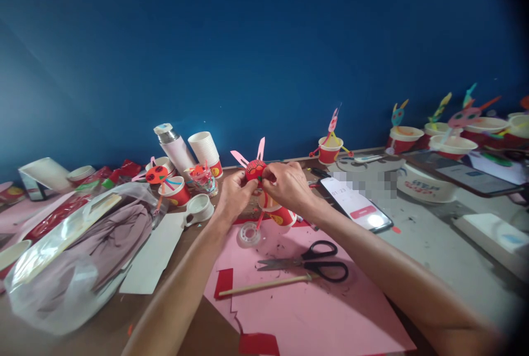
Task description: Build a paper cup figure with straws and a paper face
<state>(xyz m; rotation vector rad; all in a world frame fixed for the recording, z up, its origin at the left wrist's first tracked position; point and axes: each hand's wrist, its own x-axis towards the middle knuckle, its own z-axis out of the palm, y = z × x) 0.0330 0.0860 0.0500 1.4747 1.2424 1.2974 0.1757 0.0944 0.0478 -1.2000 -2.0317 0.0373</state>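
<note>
Between my hands is a red paper rabbit face [255,168] with two pink ears and drawn lashes. My left hand [236,193] pinches its left edge. The fingers of my right hand [289,182] are closed at its lower right side, by a small green spot; their tips are partly hidden. Just below stands a red paper cup [281,216] with a yellow mark, partly covered by my right hand. A roll of clear tape [250,233] lies in front of it. Black-handled scissors [303,262] and a thin wooden stick [268,285] rest on pink paper [318,312].
At left are a plastic bag [82,257], white card [155,259], a white mug [199,210], a flask [177,149] and stacked cups [204,149]. A lit phone [357,204] lies right. Several decorated cups [330,149] stand along the blue wall.
</note>
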